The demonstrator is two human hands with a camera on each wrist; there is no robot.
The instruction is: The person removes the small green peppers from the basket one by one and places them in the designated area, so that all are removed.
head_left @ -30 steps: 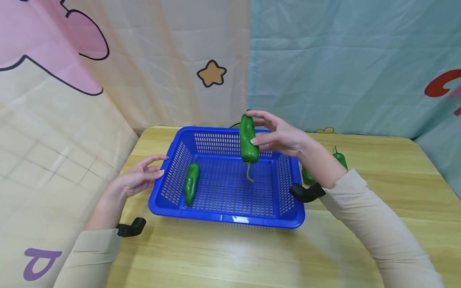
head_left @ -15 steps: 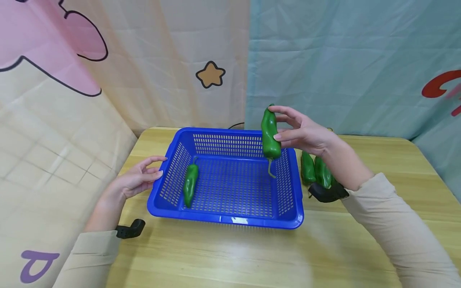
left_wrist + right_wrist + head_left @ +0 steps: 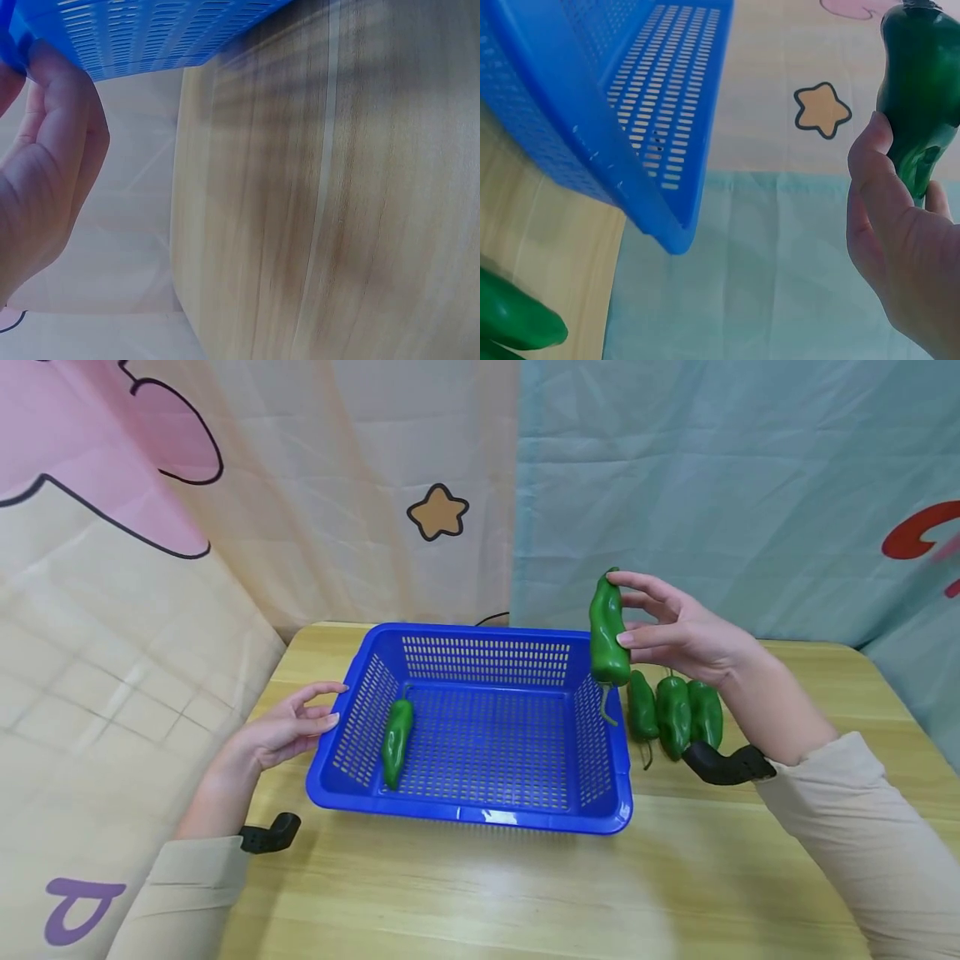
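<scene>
My right hand point(image 3: 686, 635) pinches a green pepper point(image 3: 609, 631) upright above the basket's right end, its curved stem hanging down. The same pepper point(image 3: 922, 90) fills the upper right of the right wrist view. At the left end of the blue plastic basket point(image 3: 465, 814), my left hand point(image 3: 288, 727) grips the rim between thumb and fingers. The left wrist view shows these fingers point(image 3: 64, 97) at the blue rim. Inside the basket, another green pepper point(image 3: 397, 743) lies along the left side.
Right of the basket, three more green peppers lie side by side on the wooden table point(image 3: 480, 893): a left one point(image 3: 642, 706), a middle one point(image 3: 673, 714) and a right one point(image 3: 707, 714). Printed curtains point(image 3: 645, 485) hang behind and at the sides.
My right hand has carried the held pepper rightward and slightly up, from over the basket's middle to its right end. The peppers on the table have come into view. My left hand stays put.
</scene>
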